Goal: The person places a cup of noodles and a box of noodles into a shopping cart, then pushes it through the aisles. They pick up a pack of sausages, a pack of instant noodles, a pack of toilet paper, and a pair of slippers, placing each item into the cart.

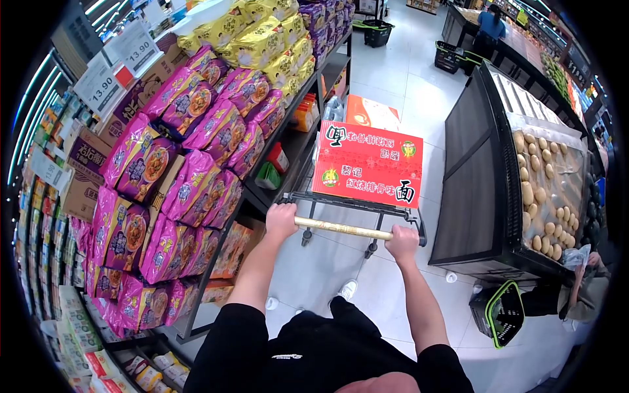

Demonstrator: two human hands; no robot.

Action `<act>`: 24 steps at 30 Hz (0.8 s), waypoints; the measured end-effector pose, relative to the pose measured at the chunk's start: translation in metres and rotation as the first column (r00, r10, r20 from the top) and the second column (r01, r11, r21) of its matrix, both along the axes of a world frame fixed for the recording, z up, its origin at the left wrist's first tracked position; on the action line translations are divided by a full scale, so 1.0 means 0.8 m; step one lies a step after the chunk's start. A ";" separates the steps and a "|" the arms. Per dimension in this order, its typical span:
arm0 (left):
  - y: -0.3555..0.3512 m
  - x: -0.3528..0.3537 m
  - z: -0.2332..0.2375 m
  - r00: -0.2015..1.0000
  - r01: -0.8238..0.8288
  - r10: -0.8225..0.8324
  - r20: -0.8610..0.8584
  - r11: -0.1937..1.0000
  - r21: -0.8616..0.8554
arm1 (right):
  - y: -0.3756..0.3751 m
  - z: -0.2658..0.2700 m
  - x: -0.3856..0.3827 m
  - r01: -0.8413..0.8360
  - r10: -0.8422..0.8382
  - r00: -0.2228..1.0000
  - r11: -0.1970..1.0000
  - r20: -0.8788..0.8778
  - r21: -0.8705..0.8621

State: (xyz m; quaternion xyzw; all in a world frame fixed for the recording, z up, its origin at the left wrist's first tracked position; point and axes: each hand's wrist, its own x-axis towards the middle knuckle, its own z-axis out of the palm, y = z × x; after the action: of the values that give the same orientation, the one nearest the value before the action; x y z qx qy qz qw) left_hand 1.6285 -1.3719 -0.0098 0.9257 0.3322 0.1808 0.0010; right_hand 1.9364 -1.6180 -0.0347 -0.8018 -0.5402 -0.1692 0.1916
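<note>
Both my hands grip the pale yellow handle (341, 228) of a shopping cart (354, 202). My left hand (282, 221) is wrapped round its left end, and my right hand (402, 242) closes round the right end. On the cart, just beyond the handle, lies a large red cardboard box (364, 164) with black and white lettering. Behind it shows another red and white box (372, 111), partly covered. A clear plastic item (333, 108) sits by that box's left side; its kind I cannot make out.
Purple noodle packs (190, 187) are piled on the left shelf, with yellow packs (262, 42) farther back. To the right, a produce stand (468, 170) holds potatoes (547, 190). A black and green basket (501, 314) stands beside a person (583, 288); more baskets (449, 57) lie ahead.
</note>
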 end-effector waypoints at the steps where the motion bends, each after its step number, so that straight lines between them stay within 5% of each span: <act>1: 0.005 0.009 0.001 1.000 0.000 0.000 0.002 1.000 0.017 | 0.005 -0.002 0.008 -0.001 0.001 1.000 1.000 -0.016 0.003; 7: 0.024 0.055 0.001 0.994 -0.045 0.046 -0.099 0.999 0.011 | 0.030 0.010 0.057 -0.038 0.040 0.997 0.999 -0.065 0.022; 24: 0.091 0.165 -0.002 0.994 -0.019 0.019 0.108 1.000 0.000 | 0.114 0.017 0.182 -0.057 0.056 0.998 0.995 -0.009 -0.088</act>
State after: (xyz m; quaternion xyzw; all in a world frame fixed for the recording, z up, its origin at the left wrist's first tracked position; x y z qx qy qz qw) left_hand 1.7609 -1.2994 -0.0111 0.9114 0.3404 0.2307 0.0165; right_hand 2.0817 -1.5272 -0.0214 -0.7944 -0.5690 -0.1373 0.1624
